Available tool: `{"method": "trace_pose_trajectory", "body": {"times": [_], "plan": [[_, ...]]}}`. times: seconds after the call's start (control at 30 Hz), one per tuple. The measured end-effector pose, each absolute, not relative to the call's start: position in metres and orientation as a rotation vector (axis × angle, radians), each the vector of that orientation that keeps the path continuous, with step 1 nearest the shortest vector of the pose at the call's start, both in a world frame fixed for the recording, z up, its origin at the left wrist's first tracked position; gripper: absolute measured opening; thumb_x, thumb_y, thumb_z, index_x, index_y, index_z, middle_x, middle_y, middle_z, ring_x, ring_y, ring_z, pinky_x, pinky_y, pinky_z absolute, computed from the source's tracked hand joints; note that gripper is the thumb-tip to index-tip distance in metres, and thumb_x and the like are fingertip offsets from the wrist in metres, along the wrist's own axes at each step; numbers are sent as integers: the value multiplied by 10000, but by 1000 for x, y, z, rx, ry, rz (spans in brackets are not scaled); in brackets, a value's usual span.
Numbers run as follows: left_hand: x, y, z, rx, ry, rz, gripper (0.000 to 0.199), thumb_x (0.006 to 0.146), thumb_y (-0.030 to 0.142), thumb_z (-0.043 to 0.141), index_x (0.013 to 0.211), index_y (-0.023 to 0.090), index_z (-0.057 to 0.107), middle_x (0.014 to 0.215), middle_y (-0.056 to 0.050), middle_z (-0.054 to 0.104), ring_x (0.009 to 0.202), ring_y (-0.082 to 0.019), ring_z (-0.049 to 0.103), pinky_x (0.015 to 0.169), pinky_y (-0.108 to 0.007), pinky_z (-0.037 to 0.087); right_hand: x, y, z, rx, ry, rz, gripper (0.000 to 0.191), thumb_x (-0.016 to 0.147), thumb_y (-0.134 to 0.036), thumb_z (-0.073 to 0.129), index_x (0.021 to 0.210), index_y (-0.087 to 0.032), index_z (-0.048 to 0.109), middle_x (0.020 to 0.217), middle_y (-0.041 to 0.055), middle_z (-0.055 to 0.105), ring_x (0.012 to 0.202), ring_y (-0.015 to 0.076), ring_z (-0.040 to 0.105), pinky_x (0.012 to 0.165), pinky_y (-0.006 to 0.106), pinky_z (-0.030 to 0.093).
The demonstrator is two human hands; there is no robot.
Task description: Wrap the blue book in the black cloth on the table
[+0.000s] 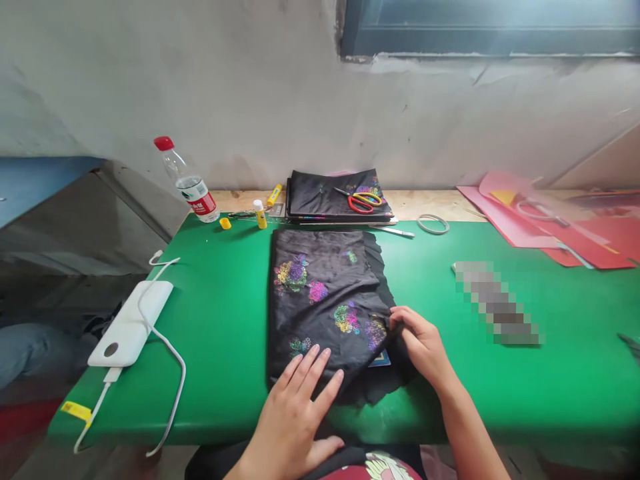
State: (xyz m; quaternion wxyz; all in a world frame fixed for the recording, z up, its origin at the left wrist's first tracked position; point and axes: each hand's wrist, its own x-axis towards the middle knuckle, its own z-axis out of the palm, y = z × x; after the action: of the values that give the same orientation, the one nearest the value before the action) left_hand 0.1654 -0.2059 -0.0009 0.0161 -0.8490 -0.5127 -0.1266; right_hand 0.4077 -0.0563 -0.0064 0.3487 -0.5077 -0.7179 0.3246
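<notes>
A folded black cloth (pixel 320 267) with multicoloured flower patterns lies on the green tabletop in front of me. My left hand (pixel 300 403) rests flat on its near edge, fingers spread. At the cloth's right edge, my right hand (pixel 417 340) pinches the fabric and holds it slightly lifted. Under that raised edge shows a corner of a blue printed piece (pixel 381 359), mostly covered. Dark fabric with a ragged edge (pixel 383 273) sticks out along the right side.
Behind lies another black flowered stack (pixel 320 193) with red-and-yellow scissors (pixel 364 201) on it. A glue stick (pixel 259 215), a water bottle (pixel 193 190) and a white power bank (pixel 133 323) with cable stand left. Pink and red sheets (pixel 575 233) lie far right, beyond a blurred-out object (pixel 495 303).
</notes>
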Motion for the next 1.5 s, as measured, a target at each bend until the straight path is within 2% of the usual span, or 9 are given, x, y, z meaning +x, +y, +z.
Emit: {"method": "trace_pose_trajectory", "body": {"times": [0.13, 0.3, 0.47, 0.57, 0.8, 1.0, 1.2, 1.37, 1.5], "plan": [[161, -208, -10, -2710, -1493, -378, 1006, 672, 651, 695, 1510, 294, 267, 1593, -129, 235, 1436, -318, 300, 1106, -429, 337, 409, -52, 4, -1314, -1897, 919, 257, 755, -319, 440, 612, -220, 629, 744, 52, 658, 821, 233, 626, 743, 316, 485], [153, -200, -13, -2741, -1310, -374, 875, 772, 689, 559, 1505, 297, 284, 1581, -72, 287, 1416, -307, 337, 1108, -423, 320, 410, -50, 6, -1410, -1894, 916, 571, 862, -579, 387, 518, -207, 650, 734, 94, 689, 894, 281, 656, 810, 359, 496], [150, -195, -11, -2776, -1227, -365, 793, 842, 696, 448, 1493, 261, 325, 1581, 2, 286, 1397, -307, 362, 1125, -415, 316, 404, -53, 6, -1421, -1930, 867, 324, 794, -483, 609, 654, -200, 680, 789, 63, 694, 773, 219, 655, 751, 315, 503], [148, -197, -11, -2837, -1205, -370, 733, 870, 630, 471, 1485, 253, 342, 1576, 27, 293, 1412, -311, 338, 1129, -428, 338, 402, -56, 3, -1394, -1920, 768, 236, 788, -424, 634, 703, -207, 673, 748, 50, 698, 719, 205, 651, 715, 314, 511], [133, -187, 6, -2807, -1488, -679, 461, 924, 235, 449, 1382, 235, 493, 1412, -56, 548, 1329, -219, 483, 1053, -362, 472, 401, -61, -8, -1408, -1871, 689, 200, 803, -378, 595, 780, -210, 701, 814, 72, 736, 776, 227, 689, 759, 353, 546], [118, -154, 1, -2378, -1979, -537, 472, 952, 318, 426, 1423, 294, 449, 1503, -52, 437, 1395, -280, 390, 1058, -502, 456, 408, -60, -5, -1418, -1860, 705, 222, 803, -374, 593, 810, -211, 745, 828, 71, 747, 788, 228, 706, 750, 347, 566], [113, -151, -14, -2384, -1920, -453, 570, 941, 370, 449, 1491, 338, 304, 1558, -15, 342, 1431, -260, 333, 1063, -489, 451, 421, -64, -4, -1471, -1861, 798, 241, 801, -397, 603, 828, -225, 770, 854, 73, 750, 806, 236, 710, 761, 349, 571], [112, -150, -13, -2411, -1873, -436, 599, 929, 376, 464, 1498, 340, 282, 1563, -12, 331, 1430, -264, 332, 1059, -492, 449, 423, -64, 2, -1532, -1932, 778, 258, 794, -406, 587, 875, -224, 751, 920, 78, 753, 868, 251, 708, 792, 363, 557], [111, -148, -11, -2455, -1889, -468, 604, 918, 364, 482, 1494, 334, 300, 1564, -27, 332, 1428, -281, 329, 1073, -504, 423, 408, -45, 20, -1704, -2130, 680, 342, 813, -447, 561, 1042, -223, 681, 836, 57, 734, 745, 241, 697, 634, 327, 528]]}}
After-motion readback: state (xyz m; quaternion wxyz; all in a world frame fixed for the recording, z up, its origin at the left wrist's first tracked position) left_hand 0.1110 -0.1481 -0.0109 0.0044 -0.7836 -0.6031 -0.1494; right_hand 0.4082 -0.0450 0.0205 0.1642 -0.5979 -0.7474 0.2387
